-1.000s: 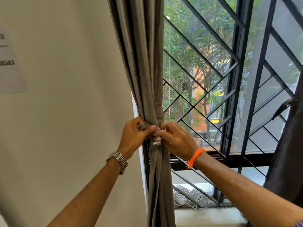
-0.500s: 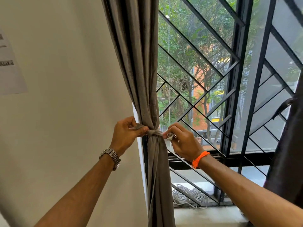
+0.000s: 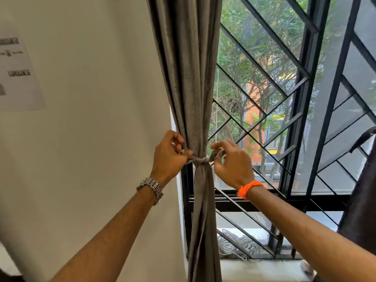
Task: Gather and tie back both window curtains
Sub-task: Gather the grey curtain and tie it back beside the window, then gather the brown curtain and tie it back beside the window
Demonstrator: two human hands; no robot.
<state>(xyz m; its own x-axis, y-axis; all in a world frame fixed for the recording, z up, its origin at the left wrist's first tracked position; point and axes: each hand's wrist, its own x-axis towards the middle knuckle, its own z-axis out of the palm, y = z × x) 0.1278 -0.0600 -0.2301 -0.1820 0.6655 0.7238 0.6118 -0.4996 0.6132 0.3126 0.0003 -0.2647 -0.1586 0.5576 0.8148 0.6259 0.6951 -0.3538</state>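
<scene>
The grey left curtain hangs gathered into a narrow bundle at the window's left side. A grey tie-back strap cinches it at waist height. My left hand, with a metal watch on the wrist, pinches the strap's left end against the bundle. My right hand, with an orange wrist thread, pinches the strap's right end just beside the curtain. A dark second curtain hangs at the far right edge, partly out of view.
A black diagonal window grille stands behind the curtain, with trees and an orange building outside. A white wall with a printed paper sheet is on the left. Coiled white cable lies on the sill below.
My hands have drawn apart, pulling the strap ends sideways, and the strap now sits tight round the bundle. The view has shifted slightly.
</scene>
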